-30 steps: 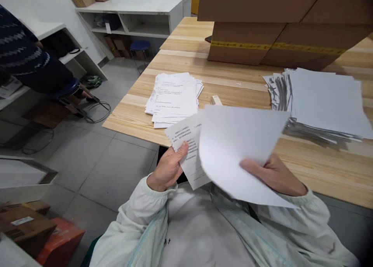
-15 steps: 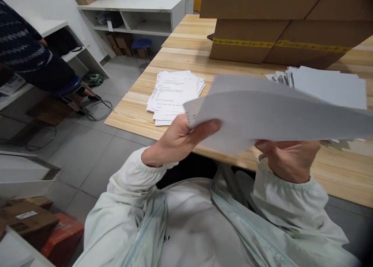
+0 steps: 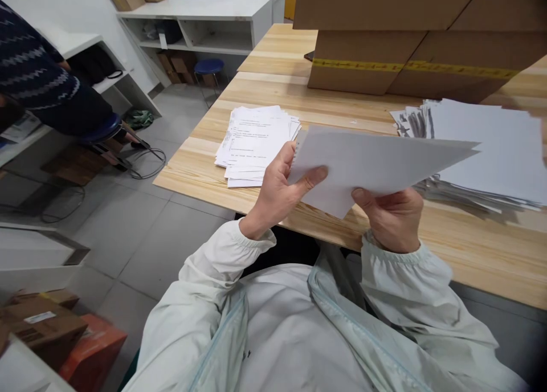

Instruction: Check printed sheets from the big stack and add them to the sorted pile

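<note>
Currently we're mid-handling: held paper (image 3: 376, 158) is up in the air over the table's near edge, plain face toward us, a bit of print just visible at its left end. Both hands are clamped on it. Our left hand (image 3: 284, 190) has the left end, thumb flat on the plain face, fingers wrapped behind; our right hand (image 3: 395, 218) pinches the near edge, thumb in front. Sheet count: can't tell from this angle. Step in hand, our read: bringing the paper into line between two grips. Next move, we'd judge, calls for a light pinch on both sides, edges kept even, and not letting the free far-right end sag or catch. It sits between the printed stack (image 3: 256, 147) on the left and the bigger plain stack (image 3: 482, 144) on the right; both lie on the wooden table (image 3: 470, 261), cartons (image 3: 350, 67) beyond. Diff vs half a second ago: paper then swept far right, across much of the plain stack; now its tip only overlaps that stack's left part. Our right hand has come left, our left hand slightly right and farther out, so the grips are closer. A second ago we had a printed piece in the left and a bent plain sheet in the right, overlapping; now they read as one piece. Printed stack looks unchanged.
</note>
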`<act>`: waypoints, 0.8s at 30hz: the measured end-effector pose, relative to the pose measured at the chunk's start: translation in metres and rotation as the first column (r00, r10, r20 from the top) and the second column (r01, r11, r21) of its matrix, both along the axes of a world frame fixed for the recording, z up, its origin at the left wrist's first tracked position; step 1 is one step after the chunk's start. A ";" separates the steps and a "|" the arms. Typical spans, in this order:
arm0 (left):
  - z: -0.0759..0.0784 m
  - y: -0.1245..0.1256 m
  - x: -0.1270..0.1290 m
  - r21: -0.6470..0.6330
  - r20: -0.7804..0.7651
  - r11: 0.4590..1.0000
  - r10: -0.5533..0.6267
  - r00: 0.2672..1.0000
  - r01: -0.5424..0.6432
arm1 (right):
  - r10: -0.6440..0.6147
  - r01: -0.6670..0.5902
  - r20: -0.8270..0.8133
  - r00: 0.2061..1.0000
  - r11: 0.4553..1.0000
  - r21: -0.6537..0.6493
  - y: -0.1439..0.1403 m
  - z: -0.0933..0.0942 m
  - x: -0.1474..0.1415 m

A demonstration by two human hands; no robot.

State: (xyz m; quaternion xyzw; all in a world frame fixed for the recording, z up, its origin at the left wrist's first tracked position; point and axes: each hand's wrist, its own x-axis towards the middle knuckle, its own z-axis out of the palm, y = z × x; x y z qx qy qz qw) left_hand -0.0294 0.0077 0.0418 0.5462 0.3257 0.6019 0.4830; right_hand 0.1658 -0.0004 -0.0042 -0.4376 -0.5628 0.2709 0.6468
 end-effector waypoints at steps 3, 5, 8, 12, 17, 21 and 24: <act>0.001 -0.001 0.005 -0.019 0.039 1.000 0.023 0.999 -0.022 | -0.035 0.035 0.010 0.999 0.999 0.022 -0.001 0.003 -0.001; 0.001 -0.003 0.008 -0.033 0.051 0.998 0.045 0.998 -0.044 | -0.062 0.061 0.012 0.998 0.998 0.030 -0.002 0.005 -0.002; 0.001 -0.005 0.011 -0.019 0.037 0.998 0.062 0.997 -0.061 | -0.084 0.083 0.003 0.996 0.996 0.029 -0.003 0.008 -0.005; 0.001 -0.008 0.013 0.017 0.027 0.996 0.084 0.996 -0.085 | -0.096 0.096 -0.014 0.995 0.995 0.039 -0.002 0.008 -0.007; -0.003 -0.008 0.012 0.086 0.029 0.991 0.100 0.995 -0.102 | -0.076 0.081 -0.058 0.995 0.993 0.084 0.001 0.002 -0.004; -0.006 -0.010 0.014 0.082 0.021 0.992 0.096 0.995 -0.097 | -0.051 0.060 -0.087 0.995 0.993 0.102 0.001 0.001 -0.002; -0.006 -0.011 0.016 0.073 0.016 0.993 0.095 0.995 -0.096 | -0.038 0.050 -0.116 0.993 0.994 0.100 0.000 0.002 -0.001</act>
